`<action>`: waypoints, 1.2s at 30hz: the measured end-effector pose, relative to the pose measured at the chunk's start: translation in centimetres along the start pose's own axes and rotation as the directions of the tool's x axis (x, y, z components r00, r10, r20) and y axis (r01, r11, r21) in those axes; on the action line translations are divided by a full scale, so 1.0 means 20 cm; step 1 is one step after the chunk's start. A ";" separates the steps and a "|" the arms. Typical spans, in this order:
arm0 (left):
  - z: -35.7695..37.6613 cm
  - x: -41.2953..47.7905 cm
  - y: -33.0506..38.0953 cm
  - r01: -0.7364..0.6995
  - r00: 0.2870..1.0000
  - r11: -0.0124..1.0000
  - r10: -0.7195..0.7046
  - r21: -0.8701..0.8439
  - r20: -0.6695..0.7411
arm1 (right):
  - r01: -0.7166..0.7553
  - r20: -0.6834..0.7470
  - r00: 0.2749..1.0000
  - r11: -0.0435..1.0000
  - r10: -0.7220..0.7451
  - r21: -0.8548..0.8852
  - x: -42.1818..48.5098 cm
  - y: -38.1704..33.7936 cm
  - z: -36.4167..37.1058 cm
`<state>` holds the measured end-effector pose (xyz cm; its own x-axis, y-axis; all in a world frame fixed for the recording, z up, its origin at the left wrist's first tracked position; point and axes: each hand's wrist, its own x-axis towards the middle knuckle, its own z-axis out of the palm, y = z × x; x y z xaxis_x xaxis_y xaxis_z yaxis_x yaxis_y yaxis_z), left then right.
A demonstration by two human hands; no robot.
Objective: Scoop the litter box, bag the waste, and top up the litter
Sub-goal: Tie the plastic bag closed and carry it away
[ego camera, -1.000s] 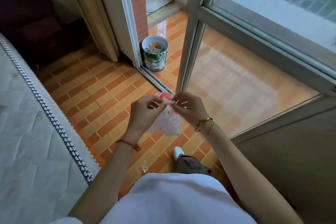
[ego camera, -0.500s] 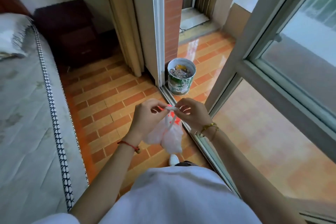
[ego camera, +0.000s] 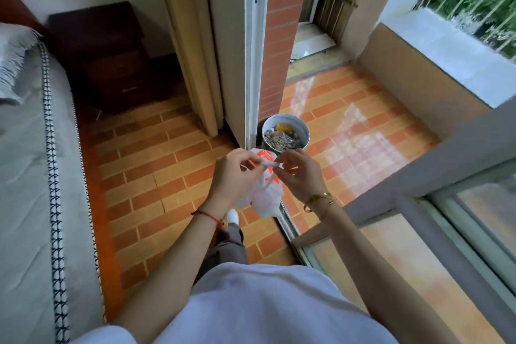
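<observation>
Plastic bag (ego camera: 266, 198) of waste hangs straight down beneath both sets of fingertips, its twisted handles stretched level between them. Left hand (ego camera: 237, 173) and right hand (ego camera: 300, 173) each pinch a handle end, equally near. Beyond the fingers, by the sliding door frame (ego camera: 252, 64), stands a metal bucket (ego camera: 303, 130) holding rubbish.

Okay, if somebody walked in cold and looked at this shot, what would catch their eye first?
First, the two hands at centre: the left hand and right hand pinch the twisted handles of a white plastic bag with red print, which hangs between them above the brick-patterned floor. Just beyond, by the sliding door frame, stands a round bucket holding gritty waste. A mattress runs along the left edge.
</observation>
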<state>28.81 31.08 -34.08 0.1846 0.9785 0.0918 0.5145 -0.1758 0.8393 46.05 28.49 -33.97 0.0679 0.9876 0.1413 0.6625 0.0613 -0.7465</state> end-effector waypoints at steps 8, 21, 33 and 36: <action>0.06 0.72 -0.18 -0.006 0.988 0.999 0.015 -0.054 0.155 | -0.124 -0.016 0.992 0.992 0.124 -0.016 0.60 0.17 0.09; 0.19 1.69 -0.28 -0.008 0.909 0.999 0.021 -0.033 0.415 | -0.317 -0.068 0.947 0.946 0.313 -0.066 1.41 0.40 0.14; 0.66 2.33 -0.40 0.162 0.866 0.986 -0.153 0.022 0.477 | -0.427 0.054 0.896 0.889 0.440 -0.167 2.02 0.91 0.05; 0.82 2.45 -0.48 0.242 0.845 0.970 -0.229 0.035 0.483 | -0.432 0.114 0.881 0.879 0.459 -0.201 2.12 1.07 0.07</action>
<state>46.60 78.88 -46.35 0.4427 0.8153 -0.3733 0.5730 0.0631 0.8171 62.08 71.86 -44.98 0.2790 0.9150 -0.2915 0.7032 -0.4014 -0.5869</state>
